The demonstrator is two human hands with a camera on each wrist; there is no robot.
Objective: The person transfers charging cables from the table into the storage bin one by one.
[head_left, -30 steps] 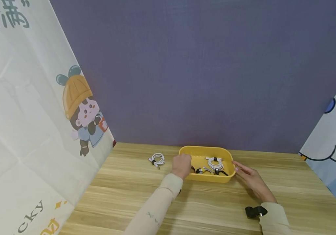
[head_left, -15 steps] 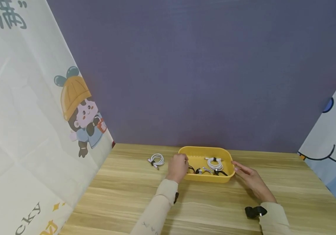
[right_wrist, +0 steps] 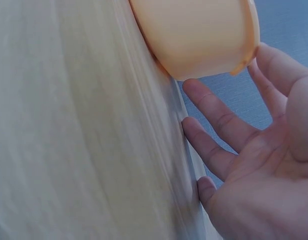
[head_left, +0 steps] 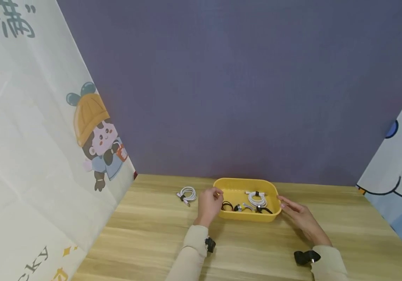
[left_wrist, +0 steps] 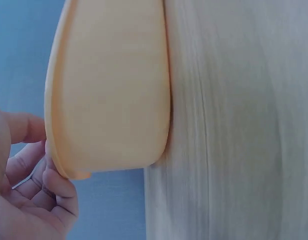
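A yellow plastic basket (head_left: 246, 216) stands near the back of the table. My left hand (head_left: 209, 203) is at its left end, fingers curled at the rim (left_wrist: 53, 100), thumb and forefinger against it in the left wrist view. My right hand (head_left: 304, 221) touches the rim at the right end with its thumb and forefinger, and its other fingers spread loosely in the right wrist view. Inside the basket lie a coiled white cable (head_left: 258, 200) with a black tie, a black cable loop (head_left: 227, 205), a short white cable (head_left: 247, 206) and another short black cable (head_left: 265, 210).
A second coiled white cable (head_left: 188, 193) with a black tie lies on the wooden table (head_left: 257, 249), left of the basket. Behind the table rises a plain purple-grey panel (head_left: 236, 89). Printed sheets (head_left: 35, 136) hang at both sides.
My left hand has drawn back leftward from over the inside of the basket to its left rim, uncovering the black cable loop. The right hand stays at the right end.
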